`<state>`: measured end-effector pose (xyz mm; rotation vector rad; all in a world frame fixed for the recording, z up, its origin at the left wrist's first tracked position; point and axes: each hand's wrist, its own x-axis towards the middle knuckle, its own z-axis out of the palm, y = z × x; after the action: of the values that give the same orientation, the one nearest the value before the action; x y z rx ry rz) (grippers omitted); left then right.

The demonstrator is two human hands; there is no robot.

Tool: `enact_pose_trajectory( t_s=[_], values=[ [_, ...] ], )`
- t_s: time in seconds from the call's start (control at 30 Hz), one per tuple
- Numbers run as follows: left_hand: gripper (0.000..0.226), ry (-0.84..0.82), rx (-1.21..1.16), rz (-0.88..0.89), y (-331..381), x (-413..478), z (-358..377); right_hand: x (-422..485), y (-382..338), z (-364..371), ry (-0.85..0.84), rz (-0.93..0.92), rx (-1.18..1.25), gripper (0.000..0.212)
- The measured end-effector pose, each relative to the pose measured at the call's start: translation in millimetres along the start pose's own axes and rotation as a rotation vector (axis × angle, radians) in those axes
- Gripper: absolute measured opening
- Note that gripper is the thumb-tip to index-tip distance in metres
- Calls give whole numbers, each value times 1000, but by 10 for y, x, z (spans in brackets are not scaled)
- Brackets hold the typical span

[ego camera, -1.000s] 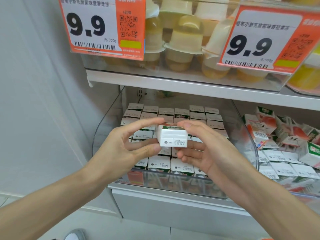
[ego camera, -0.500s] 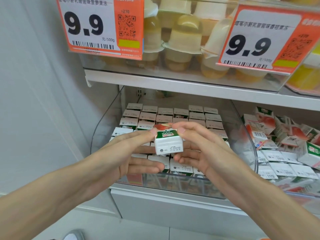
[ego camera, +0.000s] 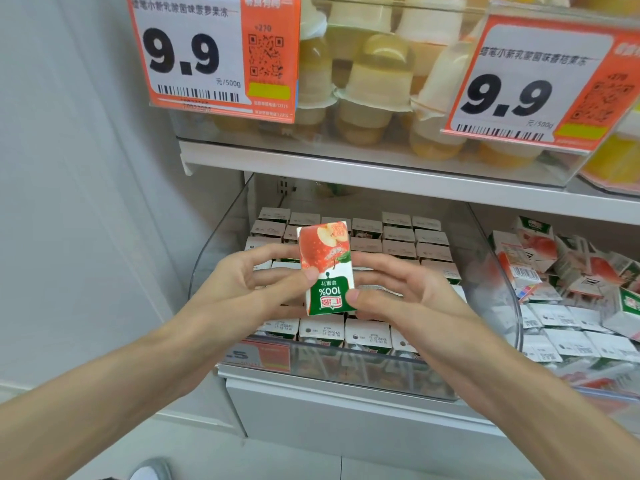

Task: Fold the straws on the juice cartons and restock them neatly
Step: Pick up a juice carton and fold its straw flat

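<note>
A small apple juice carton [ego camera: 325, 268], red and green, is held upside down above the clear bin [ego camera: 221, 244], its printed front facing me. My left hand [ego camera: 242, 289] grips its left edge with thumb in front. My right hand [ego camera: 391, 296] pinches its lower right corner, fingers behind. No straw shows on this face. Below, several cartons [ego camera: 398, 244] stand in neat rows inside the bin.
A second bin on the right holds a jumbled heap of cartons [ego camera: 571, 282]. The shelf [ego camera: 381, 171] above carries jelly cups [ego camera: 374, 91] behind two 9.9 price tags [ego camera: 214, 53]. A grey wall [ego camera: 76, 202] closes the left side. A shoe [ego camera: 152, 471] is below.
The carton has been turned in both hands from its white top facing me to its printed front facing me, and it sits slightly higher.
</note>
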<state>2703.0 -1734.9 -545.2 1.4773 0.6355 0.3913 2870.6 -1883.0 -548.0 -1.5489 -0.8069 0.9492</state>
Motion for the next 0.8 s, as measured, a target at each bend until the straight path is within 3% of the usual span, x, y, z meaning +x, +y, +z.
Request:
enact_pose_trajectory(
  t_s=[0.17,0.3,0.47,0.67,0.8],
  values=[
    [43,-19,-27,25,-26,24,-41,16,-26,14,56,-41,-58,32],
    [42,-119,-147,-3,-54,51,-32,12,-28,21,49,-52,-77,40],
    [40,-217,-236,-4,-65,46,-9,4,3,23,44,-109,-79,35],
    [40,26,-43,46,-52,37,-1,17,-11,20,79,-42,-48,46],
    [46,94,99,111,-46,22,17,34,29,32,41,3,-61,33]
  ],
)
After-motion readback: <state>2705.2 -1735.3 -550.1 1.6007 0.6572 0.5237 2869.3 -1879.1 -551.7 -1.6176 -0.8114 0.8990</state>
